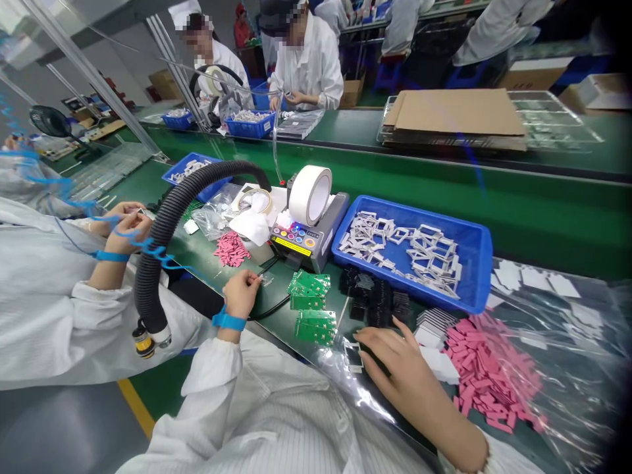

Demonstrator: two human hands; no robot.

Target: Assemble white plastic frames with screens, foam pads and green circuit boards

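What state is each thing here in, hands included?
Left hand: fingertips pinched, contents unclear
Right hand: palm down, fingers apart, at white frame
Tape machine: blue light lit
Tape roll: on edge
Big blue bin: open, partly filled
Circuit boards: overlapping in piles
Pink pieces: loosely heaped
Black hose: arched
Cardboard: stacked flat

We have a thin white frame (354,357), rectangular and open in the middle, lying against the fingertips of our right hand (399,359), and a small pale piece (267,280), its shape blurred, pinched in our left hand (241,293).
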